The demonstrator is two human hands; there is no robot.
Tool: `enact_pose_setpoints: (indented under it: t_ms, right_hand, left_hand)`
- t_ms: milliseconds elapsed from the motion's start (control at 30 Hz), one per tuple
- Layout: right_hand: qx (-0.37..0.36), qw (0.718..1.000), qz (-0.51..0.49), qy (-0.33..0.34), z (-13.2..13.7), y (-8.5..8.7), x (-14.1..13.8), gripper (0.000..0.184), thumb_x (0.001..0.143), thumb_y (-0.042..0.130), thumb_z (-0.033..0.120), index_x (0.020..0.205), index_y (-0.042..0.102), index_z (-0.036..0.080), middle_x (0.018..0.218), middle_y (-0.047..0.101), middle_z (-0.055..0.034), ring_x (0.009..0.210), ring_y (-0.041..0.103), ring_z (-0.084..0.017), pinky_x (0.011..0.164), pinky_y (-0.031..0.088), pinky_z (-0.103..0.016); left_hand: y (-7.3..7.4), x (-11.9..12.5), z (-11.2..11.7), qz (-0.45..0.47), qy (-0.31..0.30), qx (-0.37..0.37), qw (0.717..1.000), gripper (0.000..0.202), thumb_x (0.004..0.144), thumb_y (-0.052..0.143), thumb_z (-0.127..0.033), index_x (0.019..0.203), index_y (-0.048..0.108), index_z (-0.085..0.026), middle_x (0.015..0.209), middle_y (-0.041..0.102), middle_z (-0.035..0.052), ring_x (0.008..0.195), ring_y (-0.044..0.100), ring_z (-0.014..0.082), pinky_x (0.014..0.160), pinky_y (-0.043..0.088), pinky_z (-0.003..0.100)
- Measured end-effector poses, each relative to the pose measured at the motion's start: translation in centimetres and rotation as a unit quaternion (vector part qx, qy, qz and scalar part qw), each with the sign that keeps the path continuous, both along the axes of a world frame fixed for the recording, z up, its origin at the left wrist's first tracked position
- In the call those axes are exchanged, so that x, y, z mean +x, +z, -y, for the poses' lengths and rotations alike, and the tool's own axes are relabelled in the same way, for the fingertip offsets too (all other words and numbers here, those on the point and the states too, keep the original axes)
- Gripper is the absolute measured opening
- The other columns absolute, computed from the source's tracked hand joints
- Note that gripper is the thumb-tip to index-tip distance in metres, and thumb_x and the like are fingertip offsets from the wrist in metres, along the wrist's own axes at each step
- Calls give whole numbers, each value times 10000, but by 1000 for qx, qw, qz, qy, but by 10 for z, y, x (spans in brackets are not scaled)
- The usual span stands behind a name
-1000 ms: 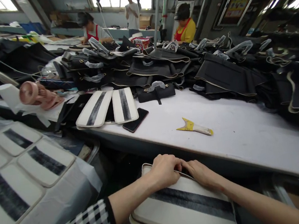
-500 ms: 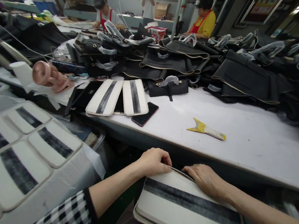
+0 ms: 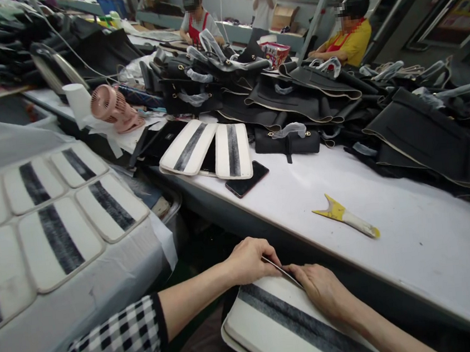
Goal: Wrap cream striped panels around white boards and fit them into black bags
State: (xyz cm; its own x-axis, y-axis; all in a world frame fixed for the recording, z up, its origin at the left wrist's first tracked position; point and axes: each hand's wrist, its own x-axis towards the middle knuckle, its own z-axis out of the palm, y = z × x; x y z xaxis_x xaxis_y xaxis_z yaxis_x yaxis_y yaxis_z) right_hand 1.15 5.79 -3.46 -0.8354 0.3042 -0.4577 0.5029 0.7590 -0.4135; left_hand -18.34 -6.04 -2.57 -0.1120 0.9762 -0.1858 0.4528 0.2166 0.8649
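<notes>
A white panel [image 3: 263, 333] with rounded corners and a dark stripe lies over my lap, with at least one more layer beneath it. My left hand [image 3: 254, 260] pinches its far edge between thumb and curled fingers. Close beside it, my right hand [image 3: 323, 291] grips the same edge, fingers bent over it and the palm side along the panel. The fingertips of both hands nearly meet, and a thin dark gap shows along the edge there. The panel's right end is cut off by the frame.
Similar striped panels [image 3: 59, 242] lie on a covered surface at left. The white table [image 3: 400, 270] ahead bears a yellow-ended tool [image 3: 346, 217], a phone [image 3: 247, 179], two striped panels [image 3: 232, 151], a black handled piece [image 3: 287, 143], a pink fan [image 3: 114, 109] and heaped black pieces [image 3: 428, 141]. Co-workers sit beyond.
My hands have come closer together along the panel's far edge, both still holding it. The whole view has swung a little to the left.
</notes>
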Motion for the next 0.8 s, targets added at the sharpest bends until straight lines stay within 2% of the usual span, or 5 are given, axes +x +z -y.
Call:
enact_pose_setpoints:
  t_ms: [133,300,433,533,800]
  right_hand:
    - [15,1000,-8,8,7,1,-14,551,1017,127,400,959,652,243,901,710,-55,838,651,-238,725,385,-323]
    - [27,999,-18,40,12,4,-26,474,1011,177,332,1015,639,230,935,712,-62,850,655,-237,706,382,-311]
    - [34,998,-28,54,17,6,-34,478,1016,158,332,1081,622,241,939,712,-56,842,658,-238,698,387,-307]
    - [37,997,-32,55,20,6,-40,517,1023,119,359,1057,622,243,902,708,-51,789,655,-232,665,382,-304]
    - [24,996,-27,80,20,5,-53,474,1027,149,372,1120,601,262,939,707,-38,844,667,-235,664,379,-289]
  left_hand:
    - [-6,-2,4,3,0,43,999,199,687,786,-388,832,778,-253,856,702,-18,827,634,146,699,443,206]
    - [-16,-18,15,158,12,11,987,274,719,745,-350,940,771,-191,886,737,18,848,662,166,731,478,213]
    - [-24,-26,23,203,41,2,978,330,707,748,-372,964,770,-167,873,747,36,830,660,183,721,485,230]
    - [-29,-24,24,209,52,5,976,360,719,738,-409,974,768,-157,859,750,41,812,659,180,717,486,229]
    - [-27,-19,26,144,65,15,987,214,713,714,-264,900,765,-172,788,728,2,760,631,161,654,440,217]
